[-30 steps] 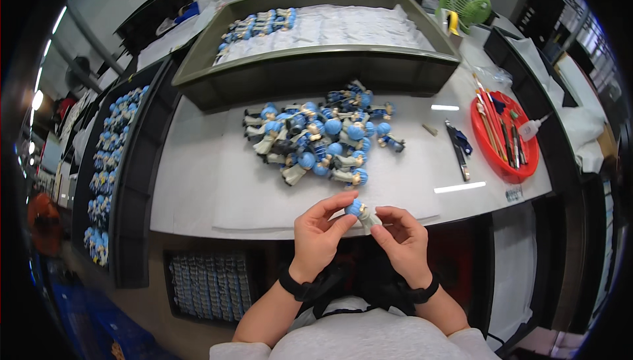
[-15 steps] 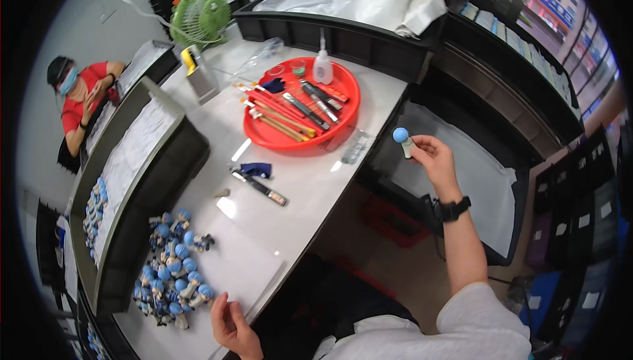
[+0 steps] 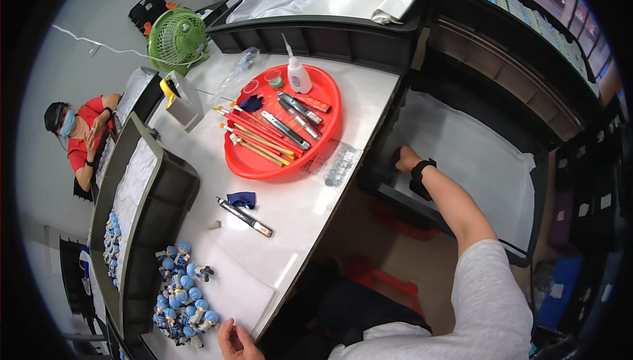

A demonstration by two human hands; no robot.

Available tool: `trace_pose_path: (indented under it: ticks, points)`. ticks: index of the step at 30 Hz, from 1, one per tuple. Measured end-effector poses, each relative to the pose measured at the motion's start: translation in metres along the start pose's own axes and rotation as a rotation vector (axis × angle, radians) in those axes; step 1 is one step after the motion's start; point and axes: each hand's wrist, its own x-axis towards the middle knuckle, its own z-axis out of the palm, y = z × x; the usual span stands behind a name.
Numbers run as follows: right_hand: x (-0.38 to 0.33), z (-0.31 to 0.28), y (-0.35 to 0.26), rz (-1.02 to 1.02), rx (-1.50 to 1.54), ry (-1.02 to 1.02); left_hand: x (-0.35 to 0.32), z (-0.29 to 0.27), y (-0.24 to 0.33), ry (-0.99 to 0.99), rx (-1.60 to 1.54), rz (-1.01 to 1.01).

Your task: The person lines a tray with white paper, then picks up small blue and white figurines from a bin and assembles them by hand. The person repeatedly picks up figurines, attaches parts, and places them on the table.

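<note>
My right hand (image 3: 409, 160) reaches down inside the left end of a black tray lined with a white sheet (image 3: 455, 136). Its fingers are hidden behind the hand, and no figurine shows there. At the table's near edge, my left hand (image 3: 237, 343) is open with loosely bent, parted fingers and nothing in it. Right beside it lies a pile of small figurines (image 3: 186, 296) with light-blue heads, on a white sheet (image 3: 241, 287). Farther up the table are a black-handled cutter knife (image 3: 245, 217), a dark-blue cloth scrap (image 3: 242, 199) and a small greyish piece (image 3: 214, 225).
A red round tray (image 3: 247, 165) carries brushes, knives and a white squeeze bottle (image 3: 299, 78). To the left stands a dark bin (image 3: 155, 208) with more figurines on white lining. A green fan (image 3: 177, 38) is at the back. Across the table sits a masked person in red (image 3: 84, 142).
My right hand has gone from holding a blue-headed figurine up over the black tray to reaching down into it. The figurine is out of sight. My left hand stays near the pile.
</note>
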Motion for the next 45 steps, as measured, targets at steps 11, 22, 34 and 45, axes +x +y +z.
trace_pose_path:
  ticks: [11,22,34,45]
  points:
    - [0.015,0.015,0.029,-0.49,0.019,-0.102,0.008,-0.004,0.011,0.02,0.073,0.076]
    - [-0.13,-0.052,-0.068,-0.209,0.914,0.286,0.06,-0.09,0.038,-0.114,0.187,0.535]
    - [-0.321,0.034,-0.248,-0.669,0.876,-0.218,0.166,-0.138,-0.029,-0.045,0.371,0.05]
    - [-0.403,0.118,-0.318,-0.841,0.839,-0.857,0.125,-0.137,-0.03,0.061,0.398,0.116]
